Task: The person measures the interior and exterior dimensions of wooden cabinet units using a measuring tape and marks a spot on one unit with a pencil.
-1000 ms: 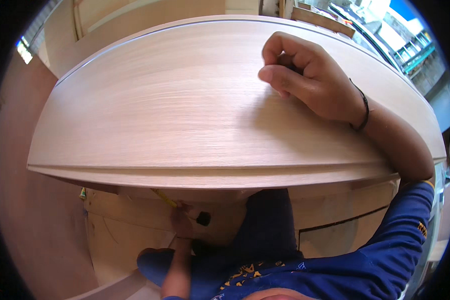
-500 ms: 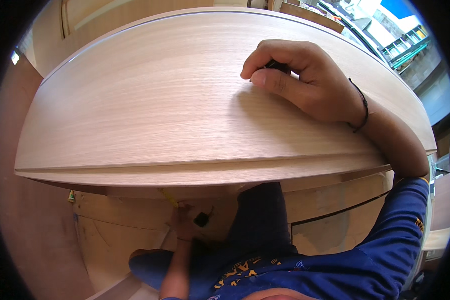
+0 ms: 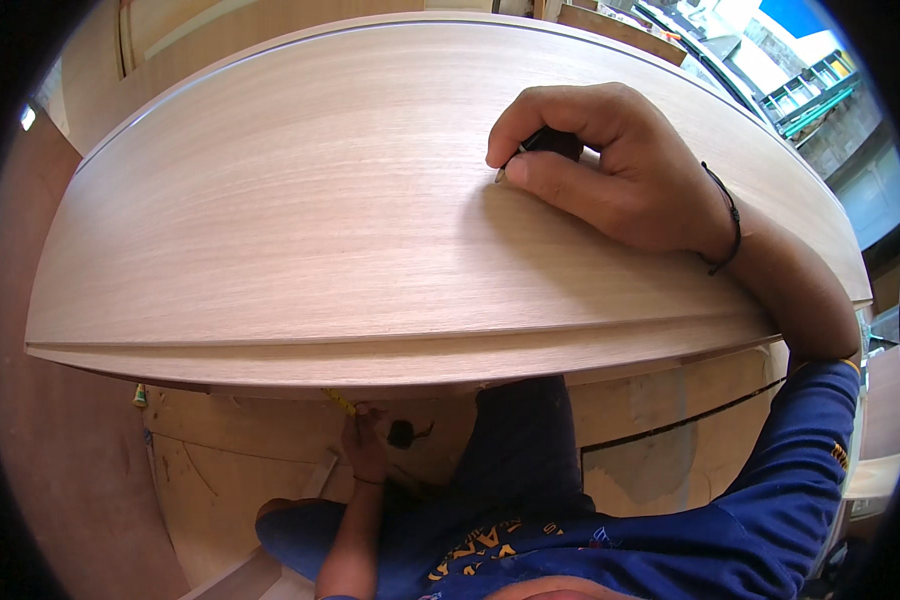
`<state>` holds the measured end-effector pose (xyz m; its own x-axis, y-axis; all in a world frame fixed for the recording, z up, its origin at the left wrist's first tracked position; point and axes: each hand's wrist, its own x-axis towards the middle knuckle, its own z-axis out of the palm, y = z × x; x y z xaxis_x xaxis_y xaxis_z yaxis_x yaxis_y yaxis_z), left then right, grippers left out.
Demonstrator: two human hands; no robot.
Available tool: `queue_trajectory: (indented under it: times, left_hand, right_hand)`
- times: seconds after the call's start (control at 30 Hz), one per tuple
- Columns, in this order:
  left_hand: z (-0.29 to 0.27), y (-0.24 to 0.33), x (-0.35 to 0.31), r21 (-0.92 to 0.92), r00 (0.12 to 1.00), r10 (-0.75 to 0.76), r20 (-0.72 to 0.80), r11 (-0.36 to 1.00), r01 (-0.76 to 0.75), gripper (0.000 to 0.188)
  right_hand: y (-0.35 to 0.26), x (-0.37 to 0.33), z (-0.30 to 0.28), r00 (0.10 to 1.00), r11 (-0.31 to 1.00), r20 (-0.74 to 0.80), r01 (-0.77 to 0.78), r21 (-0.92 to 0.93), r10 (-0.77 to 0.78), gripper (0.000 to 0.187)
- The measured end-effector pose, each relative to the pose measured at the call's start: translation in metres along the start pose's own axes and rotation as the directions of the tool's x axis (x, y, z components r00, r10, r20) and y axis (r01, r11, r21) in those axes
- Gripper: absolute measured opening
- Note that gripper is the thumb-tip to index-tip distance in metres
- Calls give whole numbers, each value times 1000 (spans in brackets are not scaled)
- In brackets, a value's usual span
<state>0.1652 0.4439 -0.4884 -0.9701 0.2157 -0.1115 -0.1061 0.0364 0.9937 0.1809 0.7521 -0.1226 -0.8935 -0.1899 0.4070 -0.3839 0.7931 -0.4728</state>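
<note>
My right hand [image 3: 610, 165] is closed around a small black tool [image 3: 553, 143] with a short pointed tip, too hidden by the fingers to name exactly. The tip points down at the pale wood-grain panel [image 3: 300, 200], close to its surface or on it. Below the panel's near edge, in shadow, my left hand [image 3: 367, 445] pinches the yellow blade of a tape measure [image 3: 340, 401]. That blade runs up out of sight under the panel. Beside the left fingers is a small dark object [image 3: 401, 433], possibly the tape's case; its shape is unclear.
Brown board walls [image 3: 65, 460] stand at the left. A small yellow-and-green container [image 3: 140, 396] sits low by that wall. Under the panel, a plywood surface [image 3: 230, 465] spreads around my legs. Shelving with green bars [image 3: 815, 95] shows at the far right.
The tool in my right hand has tilted, so its tip now shows past the thumb. The dark object by my left hand has turned slightly.
</note>
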Motion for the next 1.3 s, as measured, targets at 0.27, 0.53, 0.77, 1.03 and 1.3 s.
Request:
queue_trajectory:
  times: [0.27,0.53,0.77,1.03,1.3]
  left_hand:
    - [3,3,2,51,999,3,34,999,-4,29]
    - [2,-2,2,51,998,35,44,998,-38,30]
    - [1,-8,4,85,1000,0,29,996,-3,30]
    - [4,-5,4,31,999,-39,0,999,39,32]
    - [3,-13,5,-9,1000,-10,15,1000,10,36]
  right_hand:
    - [-1,1,0,1000,1000,25,-20,12,19,12]
    - [0,1,0,1000,998,-17,2,-59,-3,14]
    - [3,-2,-5,998,999,62,-7,-52,10,12]
    - [3,-1,-3,1000,1000,14,12,10,-12,12]
    - [0,-2,-4,997,998,-48,-64,-11,64,14]
